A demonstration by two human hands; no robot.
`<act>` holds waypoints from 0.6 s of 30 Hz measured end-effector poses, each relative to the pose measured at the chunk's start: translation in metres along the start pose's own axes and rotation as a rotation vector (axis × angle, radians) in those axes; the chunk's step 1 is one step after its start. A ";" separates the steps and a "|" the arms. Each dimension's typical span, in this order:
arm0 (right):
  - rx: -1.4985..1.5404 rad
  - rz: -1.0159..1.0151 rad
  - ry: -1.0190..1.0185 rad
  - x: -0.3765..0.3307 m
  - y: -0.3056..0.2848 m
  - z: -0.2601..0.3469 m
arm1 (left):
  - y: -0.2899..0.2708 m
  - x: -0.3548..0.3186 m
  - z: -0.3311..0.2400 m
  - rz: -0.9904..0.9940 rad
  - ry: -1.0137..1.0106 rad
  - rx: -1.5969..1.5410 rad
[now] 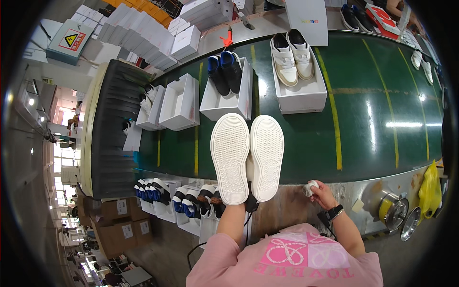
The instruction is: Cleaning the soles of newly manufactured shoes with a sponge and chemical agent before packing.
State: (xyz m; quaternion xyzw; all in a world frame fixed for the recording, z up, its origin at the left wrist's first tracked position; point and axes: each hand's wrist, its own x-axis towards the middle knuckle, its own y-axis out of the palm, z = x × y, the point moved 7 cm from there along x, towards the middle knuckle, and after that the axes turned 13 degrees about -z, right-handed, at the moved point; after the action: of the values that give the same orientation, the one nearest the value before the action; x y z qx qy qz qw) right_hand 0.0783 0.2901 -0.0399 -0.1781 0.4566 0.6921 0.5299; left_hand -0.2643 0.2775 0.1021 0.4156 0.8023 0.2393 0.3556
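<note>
A pair of shoes point(230, 158) is raised over the near edge of the green conveyor belt, cream textured soles facing me. My left forearm point(233, 220) goes up behind them; the hand itself is hidden, but it holds the pair up. To the right, over the worn metal ledge, my right hand point(324, 196) pinches a small crumpled white wad point(310, 188), perhaps cloth or tissue. A dark watch is on that wrist.
Across the conveyor belt point(363, 138) stand an open white box point(179, 103), a box with black shoes point(224, 76) and one with cream shoes point(292, 60). Boxed shoes point(191, 203) line the near left side. A metal bowl point(393, 210) and yellow bag point(430, 189) are at right.
</note>
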 end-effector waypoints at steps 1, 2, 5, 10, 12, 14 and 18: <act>0.005 -0.003 0.000 0.000 -0.002 -0.001 | -0.001 0.000 -0.003 0.004 -0.002 0.000; 0.010 -0.006 0.003 0.002 -0.006 -0.004 | -0.003 -0.001 -0.006 0.007 -0.004 0.000; 0.026 0.018 0.012 0.002 0.000 -0.005 | 0.016 0.034 -0.014 0.004 0.012 0.007; 0.016 0.006 0.003 0.002 -0.005 -0.003 | 0.006 0.032 -0.010 -0.002 -0.026 0.014; 0.027 0.028 0.013 0.002 -0.002 -0.003 | 0.007 0.035 -0.004 -0.005 -0.048 0.011; 0.020 0.015 0.016 0.003 0.000 -0.004 | 0.010 0.041 0.000 -0.005 -0.067 0.011; 0.023 0.012 0.026 0.001 0.004 -0.002 | 0.003 0.034 0.003 -0.001 -0.108 0.008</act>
State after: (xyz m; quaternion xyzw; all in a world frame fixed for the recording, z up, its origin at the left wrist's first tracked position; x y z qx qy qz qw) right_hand 0.0742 0.2890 -0.0401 -0.1781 0.4725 0.6877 0.5217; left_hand -0.2736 0.3076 0.0897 0.4289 0.7831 0.2129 0.3968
